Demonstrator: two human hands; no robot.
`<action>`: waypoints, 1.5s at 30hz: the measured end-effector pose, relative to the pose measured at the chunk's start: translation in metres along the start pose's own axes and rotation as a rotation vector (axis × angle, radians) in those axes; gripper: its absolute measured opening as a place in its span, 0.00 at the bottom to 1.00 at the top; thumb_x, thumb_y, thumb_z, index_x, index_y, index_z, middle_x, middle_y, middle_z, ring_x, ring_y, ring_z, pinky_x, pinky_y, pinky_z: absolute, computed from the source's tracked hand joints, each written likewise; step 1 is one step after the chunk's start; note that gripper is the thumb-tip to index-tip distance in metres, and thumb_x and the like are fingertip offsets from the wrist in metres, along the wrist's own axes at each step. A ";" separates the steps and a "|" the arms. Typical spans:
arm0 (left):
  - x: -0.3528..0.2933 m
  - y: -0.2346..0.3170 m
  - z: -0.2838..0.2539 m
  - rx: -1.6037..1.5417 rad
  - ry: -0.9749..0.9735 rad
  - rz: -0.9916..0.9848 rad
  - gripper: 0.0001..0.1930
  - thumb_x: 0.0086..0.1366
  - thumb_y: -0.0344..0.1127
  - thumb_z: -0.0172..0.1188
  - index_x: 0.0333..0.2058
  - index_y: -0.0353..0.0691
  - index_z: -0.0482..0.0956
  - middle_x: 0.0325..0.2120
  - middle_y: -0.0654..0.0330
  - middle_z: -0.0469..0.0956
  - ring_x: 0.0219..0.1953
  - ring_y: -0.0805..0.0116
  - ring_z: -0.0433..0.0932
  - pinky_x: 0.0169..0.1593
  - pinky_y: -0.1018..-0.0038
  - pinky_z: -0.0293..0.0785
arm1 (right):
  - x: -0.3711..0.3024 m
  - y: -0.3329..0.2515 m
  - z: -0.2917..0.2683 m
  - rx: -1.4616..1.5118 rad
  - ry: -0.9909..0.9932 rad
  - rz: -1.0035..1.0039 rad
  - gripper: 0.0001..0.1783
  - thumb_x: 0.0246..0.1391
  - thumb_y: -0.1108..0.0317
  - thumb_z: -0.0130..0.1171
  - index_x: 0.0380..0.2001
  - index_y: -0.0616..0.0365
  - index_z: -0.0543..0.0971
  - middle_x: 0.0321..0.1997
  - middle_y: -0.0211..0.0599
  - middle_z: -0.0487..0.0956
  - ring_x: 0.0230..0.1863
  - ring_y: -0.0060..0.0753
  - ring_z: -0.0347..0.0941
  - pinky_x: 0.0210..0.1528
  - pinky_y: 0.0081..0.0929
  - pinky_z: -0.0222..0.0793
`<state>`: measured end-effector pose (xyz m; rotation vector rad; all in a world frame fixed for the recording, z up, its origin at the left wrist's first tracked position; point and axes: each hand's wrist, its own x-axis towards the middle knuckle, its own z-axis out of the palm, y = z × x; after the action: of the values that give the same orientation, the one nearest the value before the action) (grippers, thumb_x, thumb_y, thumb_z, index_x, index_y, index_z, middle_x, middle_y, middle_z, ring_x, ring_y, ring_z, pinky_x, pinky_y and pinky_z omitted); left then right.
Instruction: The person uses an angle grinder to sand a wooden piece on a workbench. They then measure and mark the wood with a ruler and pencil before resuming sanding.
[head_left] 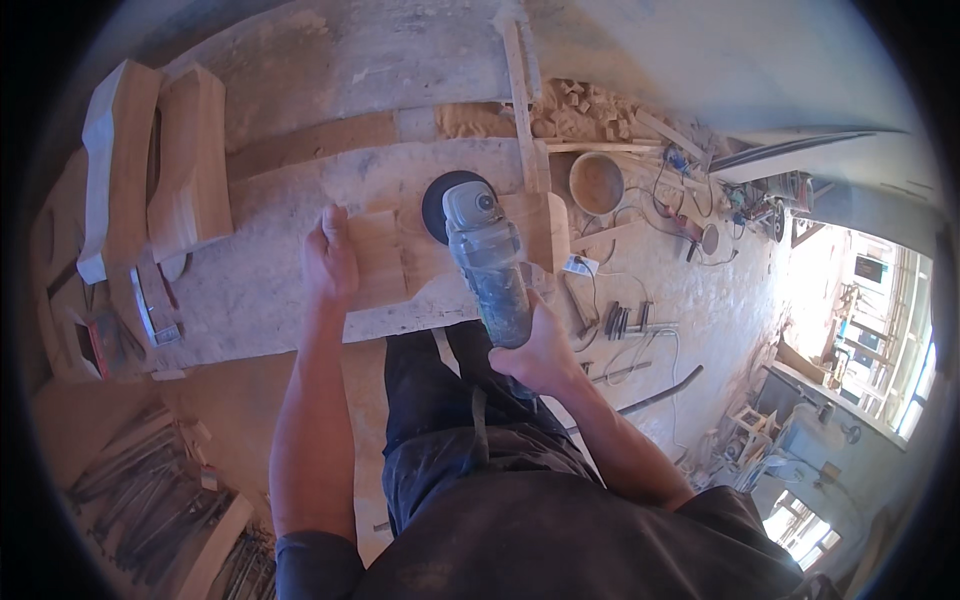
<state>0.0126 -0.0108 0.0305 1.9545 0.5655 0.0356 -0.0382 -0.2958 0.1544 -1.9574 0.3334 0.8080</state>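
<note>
My right hand (540, 350) is wrapped round the body of a dusty grey angle grinder (487, 268). Its round dark disc (434, 210) is over a pale shaped block of wood (378, 258) lying on the workbench; whether the disc touches the wood I cannot tell. My left hand (332, 258) grips the left end of that block, thumb on top. The block's right end (555, 235) shows past the grinder, and its middle is partly hidden by the tool.
Two curved wooden pieces (190, 165) stand on the bench (255, 290) at the left, near a red box (105, 343). Right of the bench are a round bucket (596, 183), wood offcuts (590, 112), another grinder (700, 235), and cables and clamps (625, 320) on the floor.
</note>
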 end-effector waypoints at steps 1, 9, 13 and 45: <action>0.000 -0.001 0.001 -0.003 0.005 0.006 0.39 0.82 0.64 0.42 0.48 0.25 0.82 0.38 0.44 0.86 0.45 0.58 0.81 0.53 0.60 0.75 | -0.001 -0.002 -0.002 -0.011 -0.005 0.012 0.43 0.40 0.66 0.72 0.63 0.67 0.72 0.50 0.49 0.82 0.54 0.41 0.78 0.60 0.37 0.72; 0.002 -0.010 0.005 -0.015 0.008 0.024 0.43 0.80 0.68 0.42 0.48 0.24 0.82 0.39 0.42 0.86 0.47 0.58 0.82 0.56 0.62 0.75 | -0.001 -0.012 0.002 -0.025 -0.060 0.005 0.42 0.41 0.65 0.72 0.62 0.67 0.72 0.50 0.51 0.82 0.54 0.43 0.79 0.61 0.39 0.72; 0.001 -0.005 0.003 0.017 0.025 0.030 0.43 0.80 0.68 0.42 0.48 0.24 0.82 0.40 0.42 0.86 0.47 0.58 0.82 0.55 0.61 0.76 | 0.000 -0.005 0.007 0.022 0.002 0.005 0.42 0.41 0.65 0.71 0.62 0.68 0.72 0.50 0.53 0.82 0.54 0.46 0.79 0.61 0.39 0.72; -0.002 0.004 0.004 0.007 0.034 0.002 0.37 0.82 0.63 0.41 0.41 0.28 0.81 0.27 0.47 0.78 0.35 0.59 0.75 0.44 0.58 0.73 | -0.005 -0.001 0.010 -0.102 0.167 0.012 0.45 0.40 0.65 0.71 0.64 0.68 0.69 0.52 0.60 0.82 0.56 0.54 0.81 0.61 0.43 0.74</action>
<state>0.0136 -0.0167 0.0324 1.9641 0.5872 0.0687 -0.0455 -0.2868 0.1551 -2.1264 0.4100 0.6824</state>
